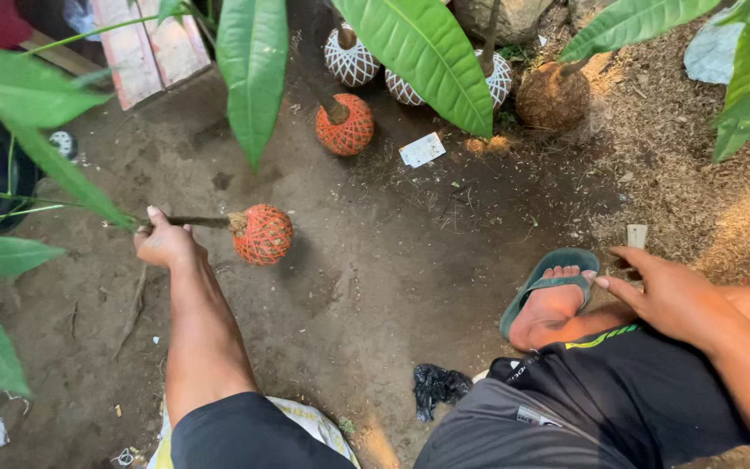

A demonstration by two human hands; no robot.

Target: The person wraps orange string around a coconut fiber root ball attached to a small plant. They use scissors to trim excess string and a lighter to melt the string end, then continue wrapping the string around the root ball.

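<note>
Sapling stem [197, 222] with its orange-netted root ball [262, 234] lies across the dirt ground [375, 260] at nine o'clock, the left hand [165, 243] closed around the stem. Keeping that grip near the ball should steady it, I judge. At three o'clock, the right hand [670, 295] hangs open, holding nothing, beside the green sandal [549, 265].

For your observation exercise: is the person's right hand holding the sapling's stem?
No, the left hand holds the stem; the right hand is empty.

black shorts [618, 399] with neon trim, green sandal [557, 265]
</note>
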